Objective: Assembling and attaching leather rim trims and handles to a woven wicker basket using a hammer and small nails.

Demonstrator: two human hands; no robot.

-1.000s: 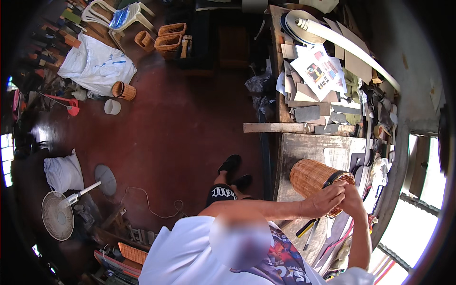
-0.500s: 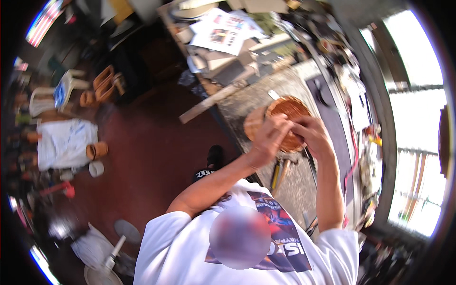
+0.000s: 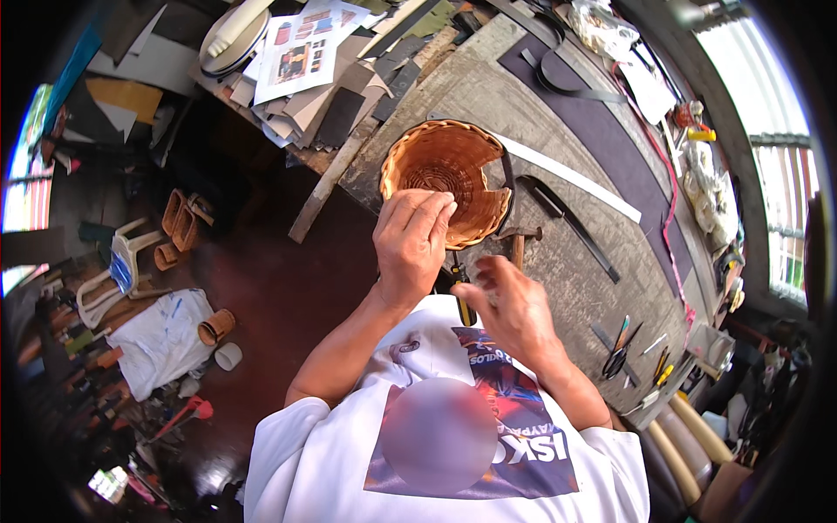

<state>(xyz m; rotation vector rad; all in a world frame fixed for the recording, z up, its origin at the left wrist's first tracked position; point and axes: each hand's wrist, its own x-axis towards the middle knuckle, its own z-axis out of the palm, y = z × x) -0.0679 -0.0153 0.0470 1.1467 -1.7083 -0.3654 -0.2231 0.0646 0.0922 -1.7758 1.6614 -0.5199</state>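
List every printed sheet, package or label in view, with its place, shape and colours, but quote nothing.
Printed paper sheet: far left of the bench, atop stacked cardboard; rectangular, white with small coloured pictures.
Clear plastic bag: far right end of the bench; crumpled, pale contents.
Small yellow-capped bottle: by the window; its label is too small to describe.

Daylit, window glare right, dark fisheye-bent rim.

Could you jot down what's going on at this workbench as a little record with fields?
Setting: cluttered workbench in a craft workshop
Main item: woven basket, open end up, with a dark strip along its rim
Left hand: fingers on the basket's near rim
Right hand: beside the basket, fingers curled; what it holds cannot be told
Nearby: hammer, long dark straps, scissors
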